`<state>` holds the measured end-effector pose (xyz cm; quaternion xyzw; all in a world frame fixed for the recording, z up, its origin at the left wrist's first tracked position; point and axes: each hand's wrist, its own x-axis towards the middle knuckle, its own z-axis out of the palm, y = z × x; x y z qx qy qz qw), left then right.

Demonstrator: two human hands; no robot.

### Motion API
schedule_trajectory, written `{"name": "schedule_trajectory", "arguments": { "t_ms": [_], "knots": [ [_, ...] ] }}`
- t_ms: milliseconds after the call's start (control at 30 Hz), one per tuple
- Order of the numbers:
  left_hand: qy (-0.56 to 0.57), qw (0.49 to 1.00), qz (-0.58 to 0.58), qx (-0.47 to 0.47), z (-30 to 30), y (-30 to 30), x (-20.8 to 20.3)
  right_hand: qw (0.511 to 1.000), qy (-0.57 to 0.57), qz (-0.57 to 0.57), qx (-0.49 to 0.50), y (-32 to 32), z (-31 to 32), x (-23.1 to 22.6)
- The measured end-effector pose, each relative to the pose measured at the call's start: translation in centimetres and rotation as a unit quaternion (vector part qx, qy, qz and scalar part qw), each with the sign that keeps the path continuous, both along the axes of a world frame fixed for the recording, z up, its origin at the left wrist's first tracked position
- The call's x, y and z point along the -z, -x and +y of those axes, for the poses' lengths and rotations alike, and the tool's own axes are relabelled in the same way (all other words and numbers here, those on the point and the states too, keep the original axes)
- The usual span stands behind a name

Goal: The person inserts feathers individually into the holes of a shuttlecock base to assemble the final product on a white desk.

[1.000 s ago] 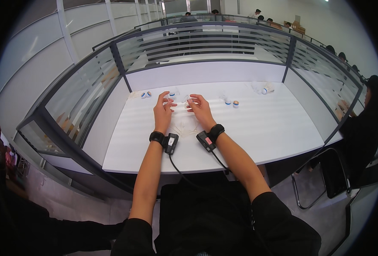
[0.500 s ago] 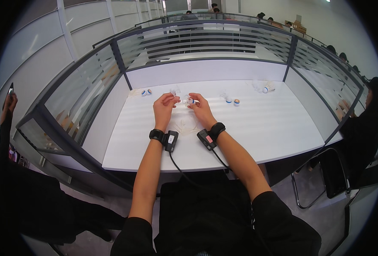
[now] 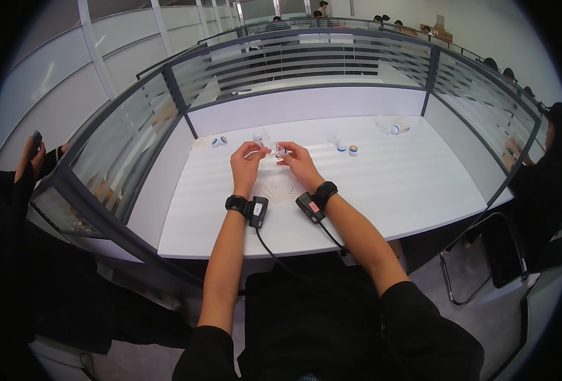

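Both my hands are close together over the white table, fingertips nearly meeting. My right hand [image 3: 298, 160] pinches a small clear-and-white piece with a blue band [image 3: 283, 152]; its kind is too small to tell. The fingers of my left hand [image 3: 246, 161] are closed at its left side, and what they grip is hidden. Just behind the left fingertips shows a small whitish, see-through piece [image 3: 259, 136]. Below the hands, thin pale sticks [image 3: 277, 188] lie spread on the table. To the right are a blue-banded white piece [image 3: 341, 147] and one with a brown round top [image 3: 354, 150].
Two more blue-banded pieces [image 3: 219, 141] lie at the far left beside pale sticks. At the far right, another blue-banded piece [image 3: 396, 129] has pale sticks fanning out. Grey-framed partitions [image 3: 306, 105] enclose the table. One person stands at left holding a dark phone [image 3: 35, 145]; another sits at right.
My hands stay together at nearly the same place, with small finger shifts. The view has tilted slightly. At left, the person's phone hand has moved lower and a second hand shows.
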<state>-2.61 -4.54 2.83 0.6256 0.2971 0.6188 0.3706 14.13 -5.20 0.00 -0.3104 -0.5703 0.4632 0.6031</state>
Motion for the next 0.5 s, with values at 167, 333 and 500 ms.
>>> {"name": "schedule_trajectory", "arguments": {
  "t_ms": [167,333,500],
  "knots": [
    [-0.002,0.999,0.021,-0.028,0.3,0.4,0.4,1.0,0.002,0.014,0.013,0.5,-0.1,0.1],
    [0.01,1.0,0.008,-0.011,0.3,-0.1,0.5,1.0,0.008,0.022,-0.008,-0.1,-0.2,0.5],
    [0.015,1.0,-0.011,-0.001,-0.4,0.0,-0.1,0.999,0.042,-0.002,-0.024,0.0,-0.7,-0.1]
  ]
}}
